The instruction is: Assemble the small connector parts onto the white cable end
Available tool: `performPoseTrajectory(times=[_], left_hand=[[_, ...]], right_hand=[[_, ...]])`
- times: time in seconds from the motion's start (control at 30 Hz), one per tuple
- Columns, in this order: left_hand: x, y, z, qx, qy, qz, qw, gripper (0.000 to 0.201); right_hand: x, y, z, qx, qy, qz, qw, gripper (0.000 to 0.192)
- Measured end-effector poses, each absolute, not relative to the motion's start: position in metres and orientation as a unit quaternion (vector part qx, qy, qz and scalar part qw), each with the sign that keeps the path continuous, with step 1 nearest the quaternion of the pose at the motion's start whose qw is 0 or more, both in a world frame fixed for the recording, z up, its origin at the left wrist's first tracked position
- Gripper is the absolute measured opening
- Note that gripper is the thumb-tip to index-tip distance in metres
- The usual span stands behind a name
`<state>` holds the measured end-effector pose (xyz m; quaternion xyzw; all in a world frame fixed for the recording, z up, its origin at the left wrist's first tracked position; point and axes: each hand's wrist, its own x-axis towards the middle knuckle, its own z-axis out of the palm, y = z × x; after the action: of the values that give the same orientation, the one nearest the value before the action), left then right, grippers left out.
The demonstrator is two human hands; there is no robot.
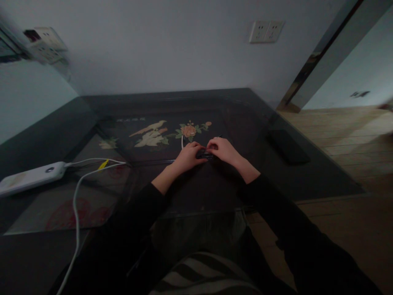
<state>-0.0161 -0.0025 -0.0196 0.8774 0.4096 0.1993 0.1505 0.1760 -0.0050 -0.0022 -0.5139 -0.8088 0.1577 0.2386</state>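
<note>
**Small dark object gripped two-handed at table centre**

A small dark oblong object [204,155] — too dim and too small to identify — is pinched between both hands over the dark glass-topped table with the painted bird-and-flower panel [153,133]. It lies just in front of the orange flower, touching or barely above the glass; which one cannot be told.

Step in hand, as judged: fine two-handed work on that object. To be done well, wrists should be kept resting on the glass for steadiness, the object kept low over the table so nothing small can drop far, and force applied by fingertips only. Light is poor — a slip would be hard to see.

Hands:
- Left hand [188,157]: fingers curled in, closed on the left end of the object, knuckles up.
- Right hand [223,149]: fingers curled, tips closed on the right end, thumb side hidden.
- Neither hand is released; the grip reads as a pinch, not a fist.

A thin white cable [182,141] is seen just behind the left hand. Contact cannot be confirmed.

Elsewhere: a white rectangular power bank [30,177] with white cables lies far left, a flat black slab-shaped item [287,146] lies well to the right — both well apart from the hands.
</note>
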Motion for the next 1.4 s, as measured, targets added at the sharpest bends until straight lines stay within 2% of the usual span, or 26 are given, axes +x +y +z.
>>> performPoseTrajectory(times=[0.1,0.3,0.57,0.73,1.4], left_hand=[[-0.017,-0.001,-0.021,0.873,0.407,0.213,0.163,0.042],[-0.014,0.004,-0.024,0.848,0.433,0.246,0.182,0.023],[-0.009,0.002,-0.025,0.835,0.455,0.254,0.178,0.020],[-0.006,0.002,-0.026,0.826,0.470,0.262,0.170,0.017],[-0.004,0.005,-0.029,0.817,0.480,0.269,0.174,0.015]], right_hand=[[0.180,-0.005,0.002,-0.523,-0.800,0.154,0.251,0.006],[0.183,-0.004,0.002,-0.543,-0.786,0.189,0.225,0.011],[0.181,-0.004,0.001,-0.558,-0.786,0.188,0.186,0.021],[0.180,-0.004,0.001,-0.556,-0.798,0.166,0.162,0.018],[0.178,-0.004,-0.001,-0.569,-0.790,0.160,0.160,0.015]])
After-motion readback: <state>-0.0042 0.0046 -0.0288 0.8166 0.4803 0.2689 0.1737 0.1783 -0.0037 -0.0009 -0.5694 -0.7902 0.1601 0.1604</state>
